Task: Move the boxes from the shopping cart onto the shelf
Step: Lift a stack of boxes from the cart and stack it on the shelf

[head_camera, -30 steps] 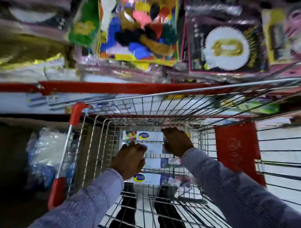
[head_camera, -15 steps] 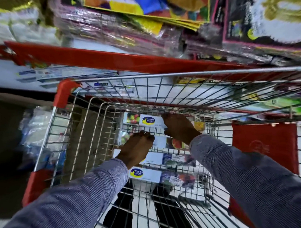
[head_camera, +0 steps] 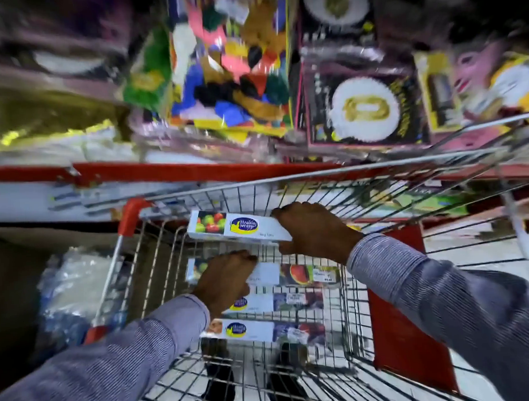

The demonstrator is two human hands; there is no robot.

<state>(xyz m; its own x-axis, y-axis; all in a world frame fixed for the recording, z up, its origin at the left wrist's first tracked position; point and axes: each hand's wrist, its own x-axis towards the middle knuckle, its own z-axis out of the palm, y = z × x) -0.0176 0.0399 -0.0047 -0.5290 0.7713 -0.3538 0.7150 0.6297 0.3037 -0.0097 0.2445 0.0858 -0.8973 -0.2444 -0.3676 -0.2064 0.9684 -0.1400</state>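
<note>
Top box (head_camera: 238, 228) now clear of stack, raised near cart's far rim; half second ago I had both hands down on boxes inside basket. My right hand (head_camera: 312, 231) grips box's right end, fingers (head_camera: 283, 213) wrapped over top edge, thumb under. Left hand (head_camera: 227, 278) low, lying on next box (head_camera: 293, 274); whether closed on it, cannot tell. More boxes under it in shopping cart (head_camera: 347, 287). Shelf (head_camera: 178, 172) just beyond cart, red-edged. Judgement: first lift underway, placement not yet done.

The packets on the shelf (head_camera: 166, 170) are smeared by motion blur. The box (head_camera: 268, 272) beneath the left hand (head_camera: 227, 276) is partly covered, and small print on the boxes cannot be read.
</note>
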